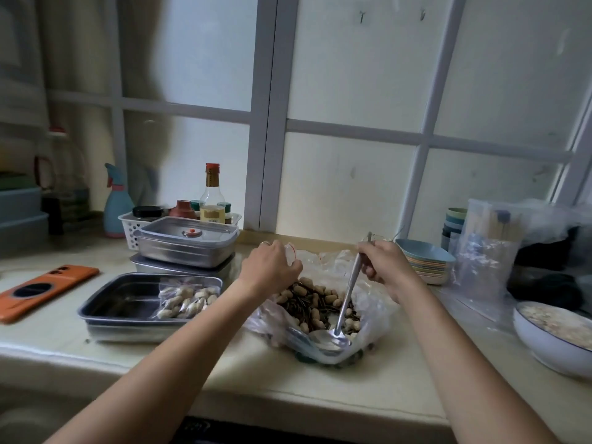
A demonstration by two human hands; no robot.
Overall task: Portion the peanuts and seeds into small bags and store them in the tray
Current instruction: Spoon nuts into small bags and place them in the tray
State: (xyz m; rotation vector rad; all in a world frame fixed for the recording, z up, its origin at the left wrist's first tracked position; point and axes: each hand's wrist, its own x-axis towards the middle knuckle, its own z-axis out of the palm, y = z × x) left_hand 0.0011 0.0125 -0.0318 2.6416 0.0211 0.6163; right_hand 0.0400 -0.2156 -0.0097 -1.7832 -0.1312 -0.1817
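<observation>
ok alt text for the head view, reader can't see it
A person's right hand holds a long metal spoon in an open plastic bag of peanuts and dark seeds on a counter, while the left hand grips clear plastic at its rim. To the left, a steel tray holds one filled small bag of peanuts.

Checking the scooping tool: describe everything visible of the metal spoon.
The metal spoon looks like shiny steel: a long slim handle and a round bowl that appears empty. It slants, handle end up and away, bowl low inside the big clear bag at its near edge, next to the peanuts and seeds. The right hand grips its upper handle.
</observation>
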